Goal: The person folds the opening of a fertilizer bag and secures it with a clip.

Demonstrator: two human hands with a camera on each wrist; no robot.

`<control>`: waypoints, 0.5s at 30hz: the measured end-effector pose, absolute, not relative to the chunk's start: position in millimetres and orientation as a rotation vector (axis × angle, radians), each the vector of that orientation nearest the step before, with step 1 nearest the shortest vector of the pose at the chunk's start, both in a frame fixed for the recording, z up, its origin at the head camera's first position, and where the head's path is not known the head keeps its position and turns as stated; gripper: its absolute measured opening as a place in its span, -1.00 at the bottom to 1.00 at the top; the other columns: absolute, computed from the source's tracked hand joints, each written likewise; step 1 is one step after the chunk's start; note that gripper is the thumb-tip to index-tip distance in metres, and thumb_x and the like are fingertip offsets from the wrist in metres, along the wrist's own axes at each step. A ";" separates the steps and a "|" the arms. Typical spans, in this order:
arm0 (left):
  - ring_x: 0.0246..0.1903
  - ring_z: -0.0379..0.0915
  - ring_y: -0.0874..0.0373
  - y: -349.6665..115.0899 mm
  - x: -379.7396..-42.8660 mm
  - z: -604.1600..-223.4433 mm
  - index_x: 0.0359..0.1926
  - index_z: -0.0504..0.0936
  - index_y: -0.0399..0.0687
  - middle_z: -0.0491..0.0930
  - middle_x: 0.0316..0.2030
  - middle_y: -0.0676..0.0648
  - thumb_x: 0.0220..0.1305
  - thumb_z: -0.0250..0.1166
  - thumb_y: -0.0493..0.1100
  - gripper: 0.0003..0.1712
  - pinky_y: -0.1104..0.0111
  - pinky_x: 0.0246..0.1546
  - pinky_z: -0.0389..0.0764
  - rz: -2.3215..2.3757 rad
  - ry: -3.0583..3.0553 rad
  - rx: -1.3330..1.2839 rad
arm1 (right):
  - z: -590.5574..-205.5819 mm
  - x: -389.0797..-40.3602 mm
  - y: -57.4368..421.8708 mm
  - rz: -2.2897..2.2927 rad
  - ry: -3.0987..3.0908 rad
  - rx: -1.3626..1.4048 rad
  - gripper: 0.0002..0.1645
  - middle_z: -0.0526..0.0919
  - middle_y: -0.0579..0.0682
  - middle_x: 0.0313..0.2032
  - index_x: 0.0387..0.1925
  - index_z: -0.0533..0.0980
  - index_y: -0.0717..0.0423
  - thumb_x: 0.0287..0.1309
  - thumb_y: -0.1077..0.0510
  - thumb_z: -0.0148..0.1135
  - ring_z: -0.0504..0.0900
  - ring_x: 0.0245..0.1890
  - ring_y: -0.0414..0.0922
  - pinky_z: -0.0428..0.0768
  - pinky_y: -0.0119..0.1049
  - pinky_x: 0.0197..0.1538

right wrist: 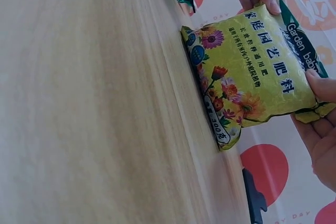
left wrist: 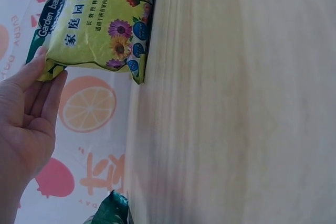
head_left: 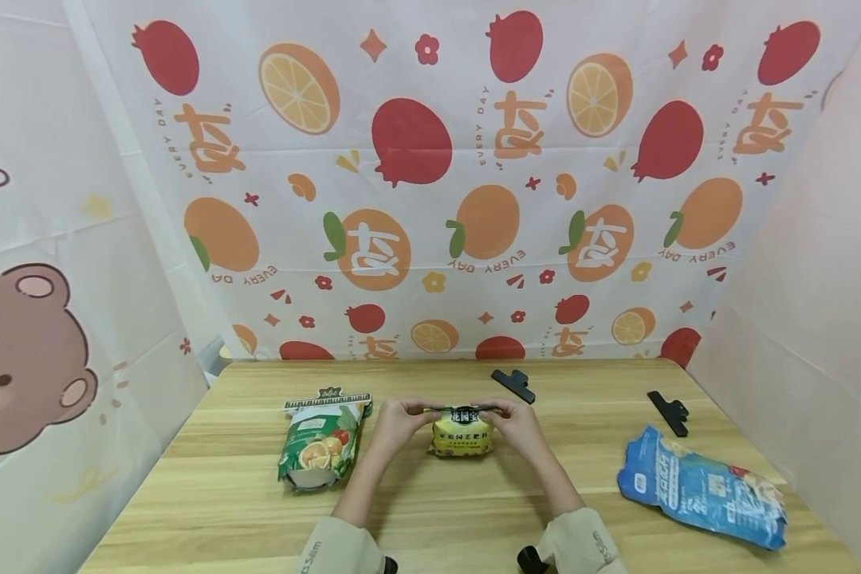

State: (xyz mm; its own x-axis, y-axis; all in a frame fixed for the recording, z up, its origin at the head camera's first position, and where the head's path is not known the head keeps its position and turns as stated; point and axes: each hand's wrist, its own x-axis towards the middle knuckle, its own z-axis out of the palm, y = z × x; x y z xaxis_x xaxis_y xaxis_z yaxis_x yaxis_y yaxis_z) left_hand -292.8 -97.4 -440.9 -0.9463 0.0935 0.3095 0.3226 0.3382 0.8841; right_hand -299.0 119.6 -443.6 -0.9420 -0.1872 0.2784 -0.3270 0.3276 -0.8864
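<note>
your left hand [head_left: 398, 422] and right hand [head_left: 516, 422] are both raised in front of you, level with each other, one at each end of the yellow bag's [head_left: 462, 440] top edge. your left forearm leans in toward 1 o'clock, your right toward 11, so the two arms make an open wedge, with the pale sleeves [head_left: 340, 546] at 7 and 5 o'clock from the bag. each hand pinches a top corner: thumb on the printed face, the other fingers behind it. your left has the 10 o'clock corner, your right the 2 o'clock one.

the yellow bag is at 12 o'clock from you, held upright over the table [head_left: 244, 486]; whether its bottom edge bears on the wood you can't tell. it is plump and glossy, with a dark green band along the top lettered "garden baby", rows of dark chinese characters below, and purple, orange and red flowers with blue ovals toward the bottom. the lower corners stick out a little.

at 9 o'clock from it lies the green bag [head_left: 320, 446], a patterned clip [head_left: 328, 400] across its top. one black clip [head_left: 513, 385] sits near 1 o'clock, another [head_left: 669, 413] just short of 3. the blue bag [head_left: 703, 488] lies between 3 and 4, well apart, slanting from 10 to 4.
</note>
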 end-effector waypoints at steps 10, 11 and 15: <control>-0.34 0.60 0.11 -96.3 -290.5 -439.4 -0.35 0.72 -0.15 0.67 -0.41 -0.07 -0.01 0.40 -0.26 -0.86 0.33 -0.26 0.58 -1.692 -2.401 -0.328 | -425.7 -290.3 124.2 1.722 -2.434 0.571 -0.72 0.63 0.15 -0.22 -0.09 0.57 0.25 0.14 0.23 0.23 0.58 -0.30 -0.04 0.53 -0.34 -0.34; -0.34 0.60 0.11 -96.2 -290.5 -439.1 -0.35 0.72 -0.16 0.67 -0.41 -0.08 -0.01 0.40 -0.26 -0.86 0.32 -0.25 0.58 -1.690 -2.402 -0.327 | -420.8 -288.5 125.2 1.725 -2.422 0.584 -0.72 0.62 0.17 -0.17 -0.09 0.56 0.27 0.16 0.25 0.21 0.58 -0.20 0.02 0.55 -0.27 -0.24; -0.33 0.60 0.10 -95.6 -291.5 -439.2 -0.34 0.72 -0.16 0.67 -0.41 -0.08 0.01 0.39 -0.25 -0.87 0.30 -0.24 0.58 -1.668 -2.405 -0.335 | -411.6 -296.2 133.9 1.718 -2.391 0.563 -0.71 0.58 0.16 -0.07 -0.07 0.54 0.27 0.22 0.20 0.15 0.51 -0.02 0.07 0.47 -0.10 0.01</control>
